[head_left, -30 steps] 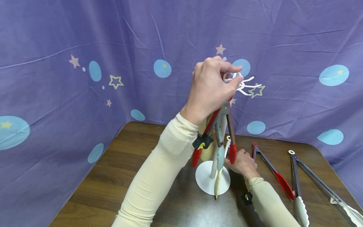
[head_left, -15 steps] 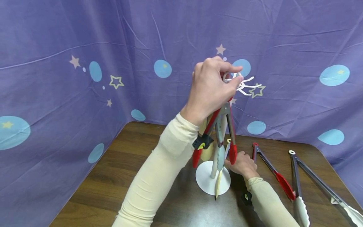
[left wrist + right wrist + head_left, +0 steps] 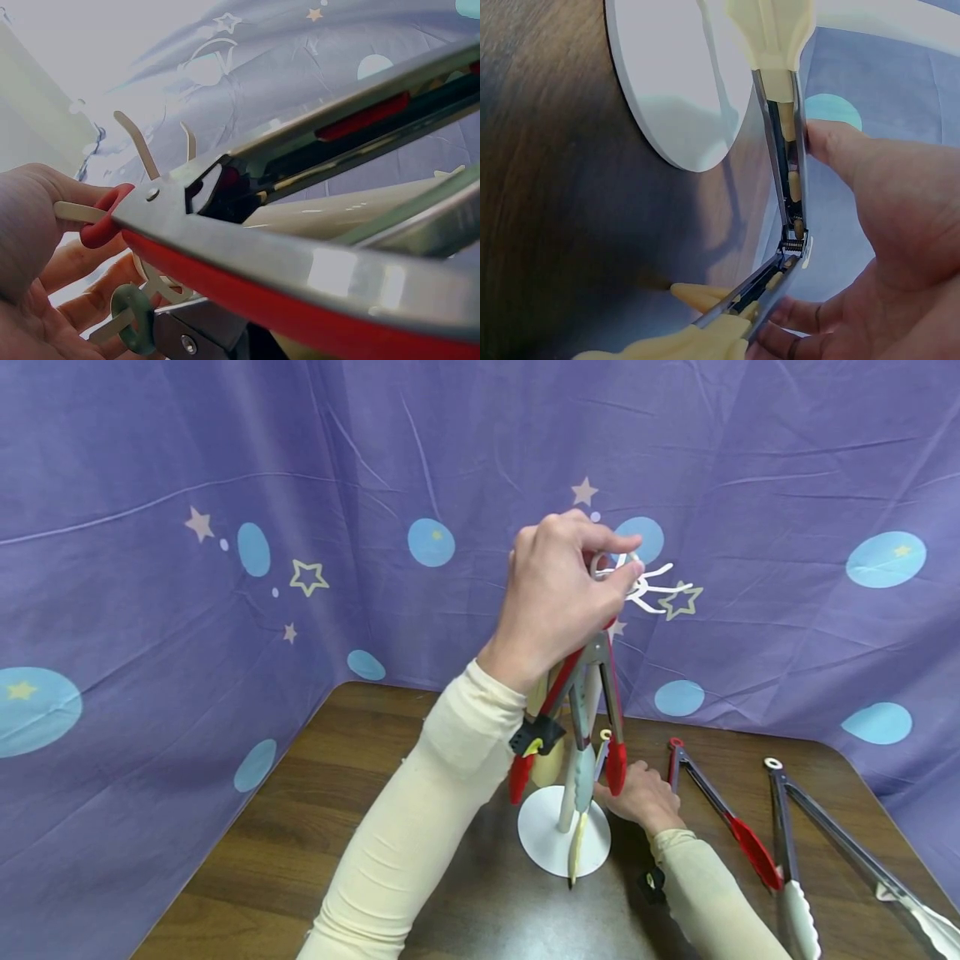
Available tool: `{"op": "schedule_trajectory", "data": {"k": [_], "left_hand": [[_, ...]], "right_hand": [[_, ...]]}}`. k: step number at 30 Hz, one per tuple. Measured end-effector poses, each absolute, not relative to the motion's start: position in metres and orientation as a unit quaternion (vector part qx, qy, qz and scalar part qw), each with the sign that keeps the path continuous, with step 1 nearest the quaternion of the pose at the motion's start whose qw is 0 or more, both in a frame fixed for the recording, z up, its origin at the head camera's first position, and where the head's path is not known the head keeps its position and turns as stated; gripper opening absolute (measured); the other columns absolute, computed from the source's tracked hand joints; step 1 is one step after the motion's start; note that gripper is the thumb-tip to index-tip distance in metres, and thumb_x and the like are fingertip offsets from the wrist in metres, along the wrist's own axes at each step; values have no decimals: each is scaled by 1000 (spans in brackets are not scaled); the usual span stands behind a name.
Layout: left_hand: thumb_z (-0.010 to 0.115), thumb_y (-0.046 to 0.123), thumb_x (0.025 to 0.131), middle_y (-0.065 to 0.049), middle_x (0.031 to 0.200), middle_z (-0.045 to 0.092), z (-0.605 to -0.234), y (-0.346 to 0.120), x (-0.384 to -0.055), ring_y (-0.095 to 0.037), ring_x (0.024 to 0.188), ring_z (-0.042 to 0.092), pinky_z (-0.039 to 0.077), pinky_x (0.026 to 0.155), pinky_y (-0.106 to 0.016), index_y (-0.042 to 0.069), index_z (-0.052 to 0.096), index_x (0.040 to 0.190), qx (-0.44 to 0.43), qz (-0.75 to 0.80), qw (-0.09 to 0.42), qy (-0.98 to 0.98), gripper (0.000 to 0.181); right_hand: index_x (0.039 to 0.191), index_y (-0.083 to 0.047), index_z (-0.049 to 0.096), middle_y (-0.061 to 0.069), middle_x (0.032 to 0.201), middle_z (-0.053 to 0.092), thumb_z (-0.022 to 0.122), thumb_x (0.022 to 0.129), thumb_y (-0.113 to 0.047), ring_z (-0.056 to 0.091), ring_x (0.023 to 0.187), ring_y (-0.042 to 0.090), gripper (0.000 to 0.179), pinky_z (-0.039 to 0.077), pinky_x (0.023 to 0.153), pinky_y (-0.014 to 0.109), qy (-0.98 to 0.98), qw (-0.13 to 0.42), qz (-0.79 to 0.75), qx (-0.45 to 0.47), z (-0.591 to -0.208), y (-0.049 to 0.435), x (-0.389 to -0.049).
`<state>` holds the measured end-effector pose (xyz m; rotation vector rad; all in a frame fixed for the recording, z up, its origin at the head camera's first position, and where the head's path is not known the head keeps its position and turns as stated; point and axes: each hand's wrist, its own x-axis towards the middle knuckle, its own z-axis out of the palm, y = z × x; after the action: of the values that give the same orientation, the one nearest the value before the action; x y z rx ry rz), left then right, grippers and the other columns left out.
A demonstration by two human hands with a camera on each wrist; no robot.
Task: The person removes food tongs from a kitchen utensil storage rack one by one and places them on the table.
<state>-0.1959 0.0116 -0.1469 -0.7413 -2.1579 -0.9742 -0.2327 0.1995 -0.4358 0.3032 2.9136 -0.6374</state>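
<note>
High over the table, my left hand (image 3: 558,585) pinches the top of a white stand with several curved hooks (image 3: 648,587). Red tongs (image 3: 592,647) hang there by their red loop, arms spread. Green tongs (image 3: 582,768) hang behind them, and their green loop (image 3: 131,319) shows near my fingers in the left wrist view. Low beside the round white base (image 3: 543,843), my right hand (image 3: 645,795) grips pale yellow tongs (image 3: 772,90) between thumb and fingers. Their arms are spread. Only their ring end (image 3: 605,737) shows beyond the hand in the head view; the hand hides much of them.
At right on the wooden table (image 3: 330,777) lie another pair of red tongs (image 3: 738,835) and white-tipped tongs (image 3: 795,902) with spread arms. A yellow tong tip (image 3: 576,852) is in front of the base. Purple curtains (image 3: 480,443) enclose the back and left.
The ring end of the pale yellow tongs has shifted slightly down toward my right hand. My left hand and the hanging tongs look the same.
</note>
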Motion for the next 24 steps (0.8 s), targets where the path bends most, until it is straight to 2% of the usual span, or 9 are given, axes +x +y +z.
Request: {"op": "schedule_trajectory", "data": {"k": [11, 24], "left_hand": [[77, 22, 90, 4, 72, 58, -147, 12, -195, -9, 67, 51, 39, 65, -26, 18, 80, 111, -278, -375, 321, -824, 22], [77, 22, 90, 4, 72, 57, -147, 12, -196, -9, 67, 51, 38, 64, -26, 17, 80, 111, -282, -376, 320, -823, 22]], "right_hand": [[117, 18, 50, 36, 106, 59, 62, 86, -59, 62, 97, 54, 84, 50, 76, 62, 972, 66, -208, 84, -436, 197, -232], [114, 18, 51, 37, 103, 59, 66, 84, -51, 62, 94, 54, 77, 50, 75, 63, 974, 55, -201, 85, -439, 195, -235]]}}
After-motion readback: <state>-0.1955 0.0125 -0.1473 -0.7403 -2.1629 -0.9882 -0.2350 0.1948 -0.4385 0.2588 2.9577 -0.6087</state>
